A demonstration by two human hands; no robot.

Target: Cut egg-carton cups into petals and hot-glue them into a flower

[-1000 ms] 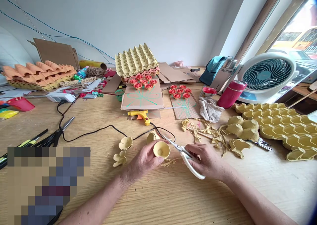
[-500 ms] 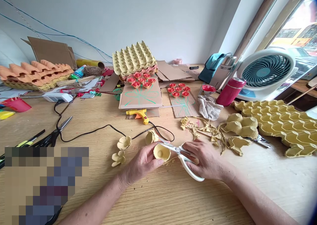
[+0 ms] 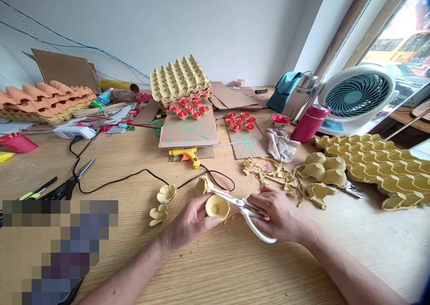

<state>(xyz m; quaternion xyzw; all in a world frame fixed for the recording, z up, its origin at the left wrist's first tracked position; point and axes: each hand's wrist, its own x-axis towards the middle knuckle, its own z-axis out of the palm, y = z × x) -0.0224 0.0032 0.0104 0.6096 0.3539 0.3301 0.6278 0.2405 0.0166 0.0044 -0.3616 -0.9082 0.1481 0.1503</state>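
Between the thumb and fingers of my left hand point(image 3: 188, 222) is a yellow egg-carton cup point(image 3: 217, 208), its hollow turned toward me. My right hand point(image 3: 278, 215) grips white-handled scissors point(image 3: 252, 220), whose blades lie along the cup's far rim. Whether the blades touch the rim I cannot tell. Just beyond the cup stands another carton cup point(image 3: 203, 186). To the left of my left hand lie two cups cut into petals, an upper flower point(image 3: 167, 193) and a lower flower point(image 3: 158, 215).
A yellow glue gun point(image 3: 187, 154) with a black cord lies beyond my hands. Carton scraps point(image 3: 273, 176), uncut cups point(image 3: 325, 168) and a yellow egg tray point(image 3: 376, 166) are on the right. Red flowers point(image 3: 190, 109) rest on cardboard; large black scissors point(image 3: 76, 179) lie left.
The view has shifted slightly. My hands keep nearly the same pose, with the cup in the left and the scissors in the right; the blades look a little more closed.
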